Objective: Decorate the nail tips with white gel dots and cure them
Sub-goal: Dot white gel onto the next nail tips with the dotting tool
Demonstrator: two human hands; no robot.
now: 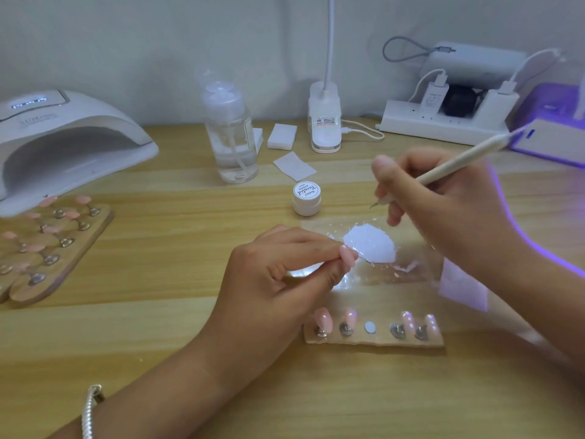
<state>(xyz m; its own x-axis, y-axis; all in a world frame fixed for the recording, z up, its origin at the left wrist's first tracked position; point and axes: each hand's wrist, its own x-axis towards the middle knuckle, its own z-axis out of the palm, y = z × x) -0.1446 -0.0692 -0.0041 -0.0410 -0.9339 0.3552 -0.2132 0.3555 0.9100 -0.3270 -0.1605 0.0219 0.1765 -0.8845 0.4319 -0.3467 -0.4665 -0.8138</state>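
a glossy pink nail tip [349, 256] is pinched by the left hand [278, 274] just left of the white gel puddle [370, 245]; a slim cream pen [459, 161] is gripped by the right hand [443, 213] up and right of it. no dot is seen on that tip, so dotting and curing are judged not yet done.

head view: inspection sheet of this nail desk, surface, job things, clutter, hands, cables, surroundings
surface: wooden table; white gel spread on a clear sheet
job's things: gel jar lid on; strip holds four nail tips, one spot empty; curing lamp at left
clutter: pump bottle, pads, wipe, second tip board
hands: left hand pinches a nail tip; right hand holds a pen
cables: white cable from desk lamp base; chargers in power strip
surroundings: plain wall, purple-lit device at right
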